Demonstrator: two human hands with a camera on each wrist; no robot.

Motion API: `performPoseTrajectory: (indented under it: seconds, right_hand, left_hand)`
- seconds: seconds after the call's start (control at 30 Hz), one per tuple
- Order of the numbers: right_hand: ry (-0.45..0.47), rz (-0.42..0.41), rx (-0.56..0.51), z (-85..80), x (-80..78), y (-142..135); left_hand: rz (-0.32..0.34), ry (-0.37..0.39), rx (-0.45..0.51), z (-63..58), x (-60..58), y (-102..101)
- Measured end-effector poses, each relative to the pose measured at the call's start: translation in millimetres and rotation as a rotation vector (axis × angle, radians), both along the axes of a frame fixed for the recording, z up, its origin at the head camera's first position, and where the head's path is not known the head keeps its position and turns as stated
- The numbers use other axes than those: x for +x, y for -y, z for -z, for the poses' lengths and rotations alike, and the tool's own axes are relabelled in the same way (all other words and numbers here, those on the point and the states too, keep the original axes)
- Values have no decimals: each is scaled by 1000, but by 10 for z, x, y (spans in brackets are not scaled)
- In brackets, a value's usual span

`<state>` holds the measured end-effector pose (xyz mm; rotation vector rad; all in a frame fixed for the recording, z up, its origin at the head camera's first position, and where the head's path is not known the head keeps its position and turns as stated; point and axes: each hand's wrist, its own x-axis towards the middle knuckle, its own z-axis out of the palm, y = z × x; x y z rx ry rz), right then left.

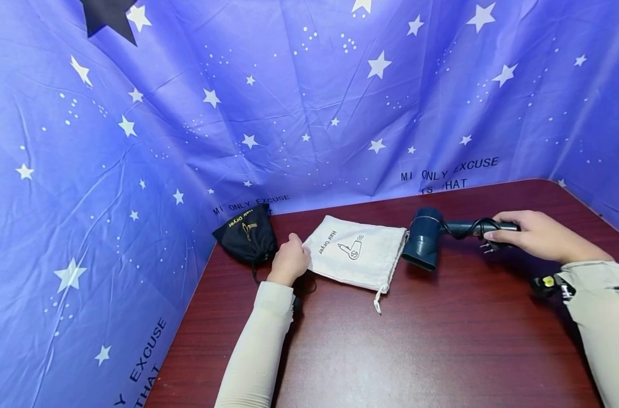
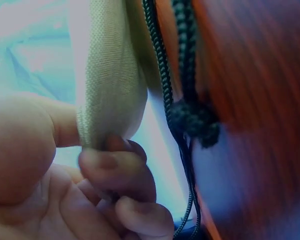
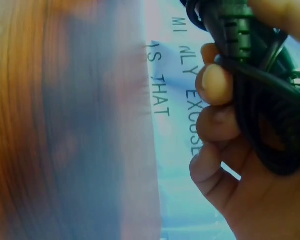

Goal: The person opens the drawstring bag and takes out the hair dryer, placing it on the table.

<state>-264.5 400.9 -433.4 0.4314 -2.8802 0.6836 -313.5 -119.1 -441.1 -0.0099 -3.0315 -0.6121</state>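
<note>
In the head view a white drawstring bag (image 1: pixel 350 252), printed with a hair dryer and lettering, lies toward the middle of the table. My left hand (image 1: pixel 291 259) pinches its left edge; the left wrist view shows thumb and curled fingers (image 2: pixel 125 172) on the cloth (image 2: pixel 107 75). My right hand (image 1: pixel 539 235) grips the handle of a dark blue hair dryer (image 1: pixel 424 238), its cord (image 3: pixel 262 85) wound round the handle. The dryer's nozzle points down toward the table, its head beside the bag's drawstring end. Part of the handle is hidden by the hand.
A black drawstring bag (image 1: pixel 248 235) with gold print lies left of my left hand. Its dark cord (image 2: pixel 187 60) runs close by that hand. A blue star-patterned curtain (image 1: pixel 309 113) stands along the back and left of the reddish-brown table (image 1: pixel 391 351).
</note>
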Motion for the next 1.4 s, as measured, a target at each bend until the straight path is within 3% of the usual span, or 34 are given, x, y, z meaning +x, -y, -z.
performPoseTrajectory:
  seconds: [0.4, 0.9, 1.4]
  right_hand:
    - [15, 83, -24, 100, -50, -150]
    - [38, 174, -33, 154, -96, -329]
    - [12, 330, -52, 274, -44, -507]
  left_hand:
    - [16, 33, 24, -3, -6, 20]
    - [35, 58, -13, -5, 11, 18]
    - [38, 93, -16, -1, 13, -2]
